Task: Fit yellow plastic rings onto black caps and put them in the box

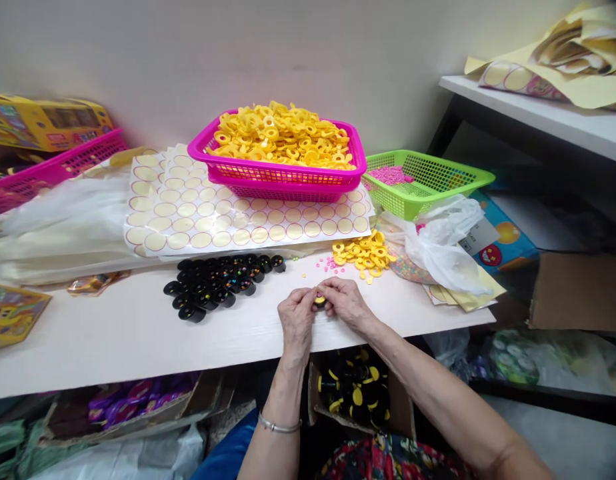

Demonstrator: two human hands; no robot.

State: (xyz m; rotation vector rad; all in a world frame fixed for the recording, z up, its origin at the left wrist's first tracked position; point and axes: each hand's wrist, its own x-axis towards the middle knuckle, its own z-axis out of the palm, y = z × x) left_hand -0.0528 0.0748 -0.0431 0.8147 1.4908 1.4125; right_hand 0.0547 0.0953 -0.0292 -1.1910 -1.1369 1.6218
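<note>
Near the front edge of the white table [138, 340], my left hand [297, 321] and my right hand [345, 303] meet with fingers pinched around a small black cup with a yellow piece on top [320, 302]. My fingertips hide part of it. To the left of my hands, many small black cups [192, 313] stand in a cluster, some with coloured beads showing inside. Beyond my right hand lies a loose pile of yellow ring-shaped pieces with tabs [365, 252]. Pink beads [331, 268] are scattered beside that pile.
A pink basket [288, 175] heaped with yellow rings rests on sticker sheets [188, 223]. Right of it are a green basket [438, 187] and a plastic bag [451, 243] with beads. Below the edge, a cardboard box [401, 407] holds black and yellow pieces.
</note>
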